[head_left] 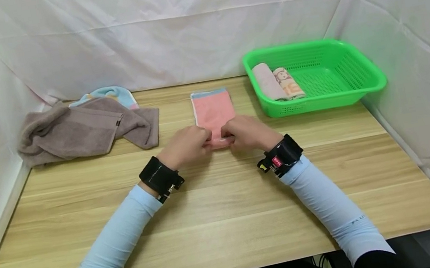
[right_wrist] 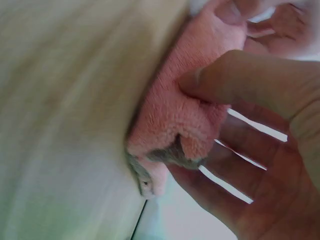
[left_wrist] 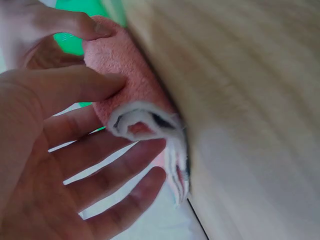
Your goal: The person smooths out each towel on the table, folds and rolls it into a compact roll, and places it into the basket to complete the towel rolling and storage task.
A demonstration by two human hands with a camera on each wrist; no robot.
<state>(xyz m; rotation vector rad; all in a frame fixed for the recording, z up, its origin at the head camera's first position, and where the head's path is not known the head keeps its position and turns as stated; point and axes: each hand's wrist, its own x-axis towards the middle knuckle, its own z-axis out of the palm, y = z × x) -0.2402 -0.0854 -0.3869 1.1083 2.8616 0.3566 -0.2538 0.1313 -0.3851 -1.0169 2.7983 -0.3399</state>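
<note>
A pink towel point(head_left: 213, 109) with a blue strip at its far end lies at the middle of the table, its near end rolled up. My left hand point(head_left: 188, 145) grips the left side of the roll; in the left wrist view its thumb presses the pink roll point(left_wrist: 127, 70) and the fingers lie behind it. On the right side, my right hand point(head_left: 251, 132) pinches the same roll. The right wrist view shows that thumb on the pink cloth point(right_wrist: 170, 100), fingers behind. Both ends of the roll show layered, coiled edges.
On the left of the table point(head_left: 214, 233) a crumpled grey-brown towel point(head_left: 78, 131) partly covers a blue patterned towel point(head_left: 114, 94). At the back right stands a green basket point(head_left: 321, 103) holding a rolled pale towel point(head_left: 268, 82) and a rolled patterned towel point(head_left: 289, 83). White cloth hangs around the table.
</note>
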